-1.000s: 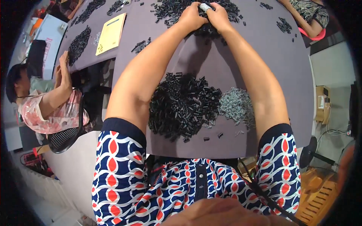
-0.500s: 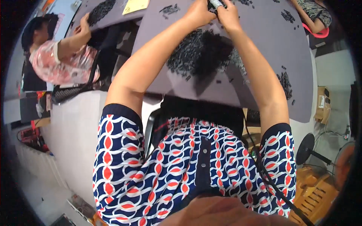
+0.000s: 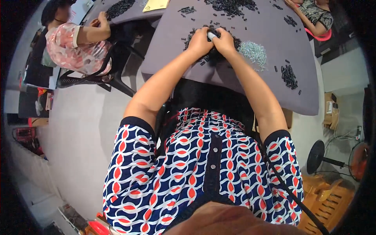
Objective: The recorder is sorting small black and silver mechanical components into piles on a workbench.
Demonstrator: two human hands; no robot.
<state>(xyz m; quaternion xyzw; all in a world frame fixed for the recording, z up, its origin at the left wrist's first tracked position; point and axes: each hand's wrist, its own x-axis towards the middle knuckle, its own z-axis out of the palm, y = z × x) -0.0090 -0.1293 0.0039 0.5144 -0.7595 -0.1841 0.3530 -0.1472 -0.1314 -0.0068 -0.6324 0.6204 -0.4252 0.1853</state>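
Observation:
My left hand [image 3: 200, 42] and my right hand [image 3: 225, 42] are close together over a pile of small black cylindrical pieces [image 3: 203, 59] on the grey-covered table. Fingers of both hands are curled inward. A small whitish, rounded oblong [image 3: 212, 35] shows between the thumbs; whether it is a loose piece or a finger covering I cannot tell. Dark pieces lie directly around and beneath the fingers, so what each hand grips is hidden. Right of my right wrist lies a loose heap of small pale bluish, shiny slivers [image 3: 253, 54].
More black pieces form a large heap [image 3: 231, 6] at the far edge and a smaller group [image 3: 289, 77] at the right. A yellow paper pad [image 3: 156, 4] lies far left. Two people sit nearby: one in a pink patterned top [image 3: 74, 49], one at far right [image 3: 317, 17].
Both hands have come back toward me, from the top edge to the near black pile. The view has shifted, showing more of the table's far side. The person at left has turned slightly.

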